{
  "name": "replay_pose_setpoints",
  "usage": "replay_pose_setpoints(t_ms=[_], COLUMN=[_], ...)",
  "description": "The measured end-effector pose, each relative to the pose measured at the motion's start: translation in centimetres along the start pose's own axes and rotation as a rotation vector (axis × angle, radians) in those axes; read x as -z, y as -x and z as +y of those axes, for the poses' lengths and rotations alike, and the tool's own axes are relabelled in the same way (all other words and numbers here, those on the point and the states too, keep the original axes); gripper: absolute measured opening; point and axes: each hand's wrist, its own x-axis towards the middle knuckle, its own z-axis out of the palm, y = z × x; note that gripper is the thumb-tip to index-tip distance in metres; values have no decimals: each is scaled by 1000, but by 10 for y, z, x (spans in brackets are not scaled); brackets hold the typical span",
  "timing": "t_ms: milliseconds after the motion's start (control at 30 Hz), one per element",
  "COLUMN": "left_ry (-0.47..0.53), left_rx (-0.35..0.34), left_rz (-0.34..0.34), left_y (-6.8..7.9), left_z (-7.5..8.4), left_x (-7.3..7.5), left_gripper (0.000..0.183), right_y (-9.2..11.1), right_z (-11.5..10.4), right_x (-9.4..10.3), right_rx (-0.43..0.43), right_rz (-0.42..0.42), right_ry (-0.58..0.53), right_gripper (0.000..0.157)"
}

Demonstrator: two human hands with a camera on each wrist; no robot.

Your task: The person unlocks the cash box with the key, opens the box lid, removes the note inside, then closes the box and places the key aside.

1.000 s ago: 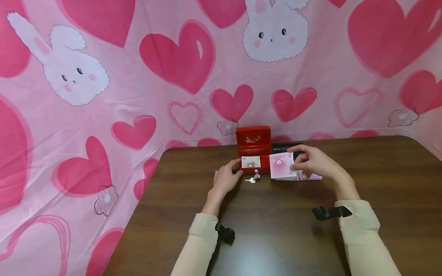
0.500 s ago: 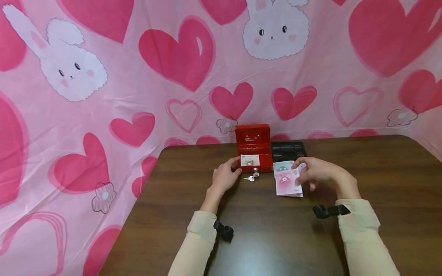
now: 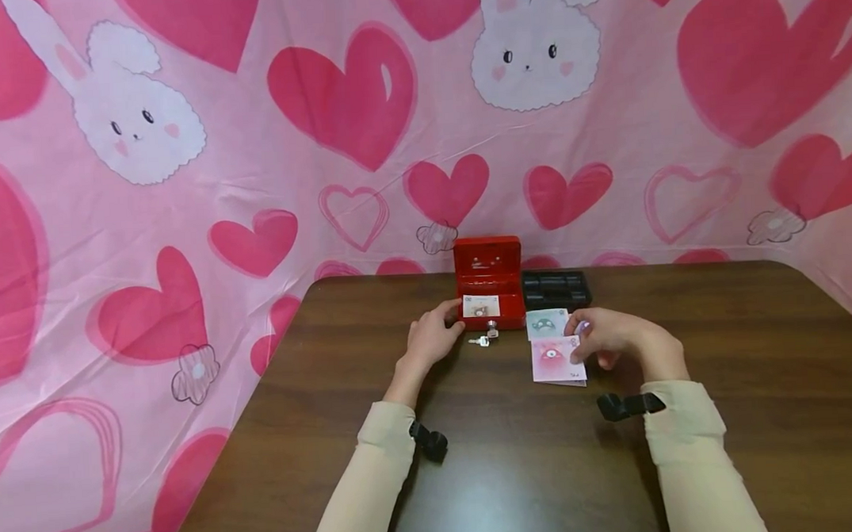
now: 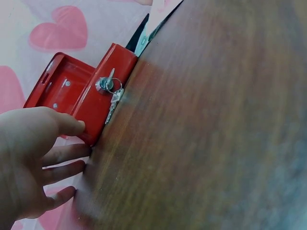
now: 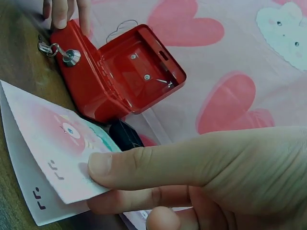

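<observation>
A red cash box (image 3: 488,283) stands at the back of the table with its lid raised. My left hand (image 3: 434,335) holds its left front corner, thumb on the front and fingers by the side wall. A brown-and-white play banknote (image 3: 481,306) lies inside the box. Keys (image 4: 114,101) hang on a ring from a key in the front lock (image 5: 72,57). Between thumb and fingers, my right hand (image 3: 618,338) pinches pink play banknotes (image 3: 553,360), fanned slightly apart. A green play banknote (image 3: 546,324) shows behind them, and a bit of purple paper (image 3: 583,328) peeks out by the fingers.
A black compartment tray (image 3: 557,290) stands directly right of the cash box. The brown wooden table (image 3: 520,460) stretches toward me. A pink curtain (image 3: 363,142) with hearts and rabbits hangs behind the table's back edge.
My right hand has lowered the banknotes toward me, and they have spread so the green one shows. The black tray has come into full view. The left hand stays at the box.
</observation>
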Motion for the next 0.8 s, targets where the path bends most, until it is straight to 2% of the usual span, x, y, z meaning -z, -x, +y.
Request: replay_pose_setpoints(t_ms=[200, 400, 667, 800], left_ry=[-6, -15, -25, -27], left_rx=[-10, -11, -3, -4], left_rz=[5, -5, 11, 7], left_y=[0, 1, 1, 2], left_z=[0, -1, 0, 2], left_x=[1, 0, 3, 2], left_gripper=[47, 47, 46, 46], right_y=[1, -2, -10, -14], right_z=[-1, -2, -11, -13], right_x=[2, 2, -1, -4], right_rx=[41, 79, 155, 179], right_rz=[41, 65, 263, 354], right_ry=[54, 121, 263, 298], right_gripper=[53, 43, 32, 31])
